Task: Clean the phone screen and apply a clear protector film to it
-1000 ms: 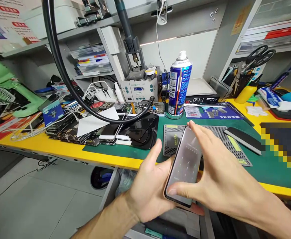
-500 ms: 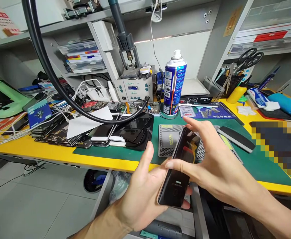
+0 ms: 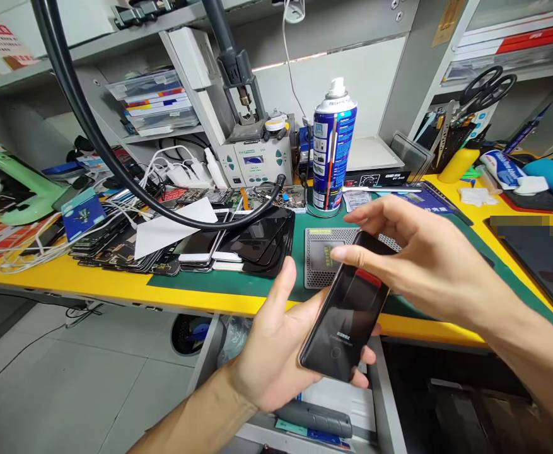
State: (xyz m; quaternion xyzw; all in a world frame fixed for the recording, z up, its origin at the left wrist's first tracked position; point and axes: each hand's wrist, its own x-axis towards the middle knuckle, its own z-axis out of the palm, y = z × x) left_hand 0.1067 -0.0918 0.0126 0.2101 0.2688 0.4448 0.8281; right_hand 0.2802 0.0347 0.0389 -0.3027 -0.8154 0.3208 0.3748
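Observation:
A dark smartphone [image 3: 347,321] lies tilted in my left hand [image 3: 276,353], its lit screen facing me with small white text and a ring near the lower end. My left thumb stands up off the phone, while the fingertips curl round its right edge from underneath. Over the phone's upper end is my right hand [image 3: 427,265], thumb and fingers apart, the thumb crossing the upper left edge; whether it touches the glass I cannot tell. A grey perforated plate [image 3: 321,255] lies on the green mat [image 3: 200,290] behind them.
A blue spray can [image 3: 335,151] stands behind the mat. Stacked phones and screens [image 3: 257,243] lie left of it, under a thick black hose [image 3: 115,167]. Below the yellow edge is an open drawer [image 3: 390,403] holding a grey-handled tool [image 3: 314,417]. A dark tablet-like slab [image 3: 536,258] lies right.
The phone has turned so its screen faces me more. My right thumb has moved up toward the phone's top end. The view has shifted slightly, and the left hand still holds the phone.

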